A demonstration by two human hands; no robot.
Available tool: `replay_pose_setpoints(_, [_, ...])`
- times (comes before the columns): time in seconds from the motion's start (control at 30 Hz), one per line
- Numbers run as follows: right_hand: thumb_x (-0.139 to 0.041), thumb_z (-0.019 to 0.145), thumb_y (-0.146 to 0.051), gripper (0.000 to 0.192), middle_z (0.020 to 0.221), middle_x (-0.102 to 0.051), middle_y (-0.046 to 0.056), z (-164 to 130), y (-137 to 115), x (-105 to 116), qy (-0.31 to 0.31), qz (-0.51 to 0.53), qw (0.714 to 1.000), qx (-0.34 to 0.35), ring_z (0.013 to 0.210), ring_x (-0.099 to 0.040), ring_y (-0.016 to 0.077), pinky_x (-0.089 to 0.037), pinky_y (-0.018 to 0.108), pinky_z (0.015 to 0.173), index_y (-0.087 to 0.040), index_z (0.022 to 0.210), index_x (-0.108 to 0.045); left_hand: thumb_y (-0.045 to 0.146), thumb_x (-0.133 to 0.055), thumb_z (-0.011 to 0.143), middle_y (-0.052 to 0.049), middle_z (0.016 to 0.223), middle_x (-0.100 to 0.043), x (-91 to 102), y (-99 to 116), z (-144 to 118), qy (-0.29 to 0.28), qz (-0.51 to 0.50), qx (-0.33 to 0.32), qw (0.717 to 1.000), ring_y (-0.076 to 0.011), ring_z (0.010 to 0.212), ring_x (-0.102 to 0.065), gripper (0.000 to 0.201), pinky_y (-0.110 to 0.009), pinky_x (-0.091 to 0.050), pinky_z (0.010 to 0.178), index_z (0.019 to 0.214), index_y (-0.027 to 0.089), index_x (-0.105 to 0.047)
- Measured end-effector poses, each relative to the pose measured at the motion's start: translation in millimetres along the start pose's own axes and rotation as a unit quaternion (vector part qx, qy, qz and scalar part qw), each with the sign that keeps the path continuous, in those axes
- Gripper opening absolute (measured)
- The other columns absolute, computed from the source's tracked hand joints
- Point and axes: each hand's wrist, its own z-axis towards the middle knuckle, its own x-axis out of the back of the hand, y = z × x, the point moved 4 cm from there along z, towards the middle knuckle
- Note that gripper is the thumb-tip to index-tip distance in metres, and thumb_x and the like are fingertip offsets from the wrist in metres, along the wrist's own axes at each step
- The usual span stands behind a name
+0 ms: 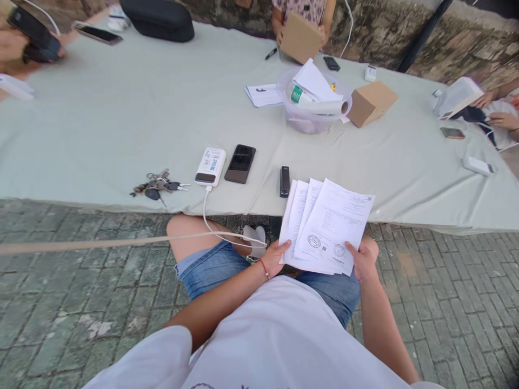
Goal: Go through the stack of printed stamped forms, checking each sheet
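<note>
Several printed paper sheets (330, 224), slightly fanned, are held above my lap, their upper part reaching over the table edge. My left hand (273, 258) grips their lower left edge, thumb on top. On the lower right side my right hand (362, 260) pinches the top sheet, which bears round and oval stamps. A black stapler-like object (284, 181) lies just beyond the sheets' upper left corner. Farther left are a dark phone (240, 163) and a white power bank (210, 167) with a white cable (206, 208) plugged in.
A bunch of keys (159, 186) lies at the table's near edge. Beyond stands a clear plastic tub (312, 124) with papers and a roll, beside a cardboard box (373, 102). Across the table a person holds another box (300, 37). A black case (158, 20) sits far left.
</note>
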Motion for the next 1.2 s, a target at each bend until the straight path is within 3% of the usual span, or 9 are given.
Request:
replay_pose_setpoints(0.2, [-0.096,0.064,-0.041,0.066,0.132,-0.074,0.009,-3.3,9.7,-16.5,-0.087,0.046,0.994,-0.054,0.128,-0.067,0.0362,-0.053,0.058,0.114,-0.025,0.124,-0.073,0.035,-0.092,0.074,-0.019,0.116,-0.078,2.0,0.8,1.4,0.018,0.001,0.003,1.0,-0.0369,0.118,-0.072,0.048,-0.054,-0.051,0.112,0.111,0.009,-0.075])
replay_pose_setpoints(0.47, [-0.096,0.061,-0.035,0.061,0.127,-0.076,0.006,9.1,-1.9,11.9,0.032,0.046,0.998,0.037,0.128,-0.067,0.0353,-0.054,0.051,0.114,-0.023,0.117,-0.075,0.044,-0.087,0.079,-0.019,0.12,-0.077,0.0,1.1,-1.1,0.025,-0.018,0.017,0.999,-0.0352,0.126,-0.067,0.045,-0.051,-0.05,0.114,0.108,0.012,-0.075])
replay_pose_setpoints(0.63, [-0.094,0.065,-0.037,0.055,0.125,-0.077,0.009,1.1,-4.5,6.0,-0.004,0.017,0.999,0.031,0.125,-0.069,0.0363,-0.059,0.052,0.108,-0.02,0.114,-0.077,0.047,-0.083,0.083,-0.018,0.125,-0.076,-9.1,1.2,-4.2,-0.015,-0.023,0.021,0.999,-0.0336,0.132,-0.063,0.045,-0.05,-0.047,0.116,0.114,0.014,-0.075])
replay_pose_setpoints(0.8, [-0.093,0.067,-0.044,0.054,0.12,-0.079,0.008,-9.7,-4.9,-10.7,-0.023,-0.001,0.999,0.024,0.12,-0.071,0.0369,-0.059,0.055,0.107,-0.024,0.115,-0.078,0.038,-0.089,0.077,-0.019,0.115,-0.079,-7.7,0.4,-3.5,-0.02,-0.008,0.004,1.0,-0.037,0.123,-0.069,0.046,-0.054,-0.048,0.115,0.112,0.01,-0.075])
replay_pose_setpoints(0.93, [-0.094,0.065,-0.051,0.057,0.113,-0.081,0.008,-9.6,-4.7,-6.8,-0.01,-0.043,0.999,0.01,0.11,-0.075,0.0372,-0.061,0.057,0.103,-0.023,0.112,-0.079,0.037,-0.086,0.081,-0.019,0.116,-0.078,-5.5,0.8,-2.8,-0.015,-0.017,0.008,1.0,-0.036,0.124,-0.069,0.042,-0.053,-0.049,0.115,0.112,0.011,-0.075])
replay_pose_setpoints(1.2, [-0.096,0.064,-0.047,0.059,0.116,-0.08,0.01,-10.3,-3.6,1.3,-0.049,0.003,0.999,-0.007,0.105,-0.077,0.0361,-0.063,0.056,0.099,-0.021,0.114,-0.079,0.04,-0.089,0.078,-0.018,0.118,-0.078,-10.3,4.1,-4.7,-0.033,-0.011,0.014,0.999,-0.0365,0.124,-0.069,0.048,-0.052,-0.048,0.116,0.114,0.011,-0.076])
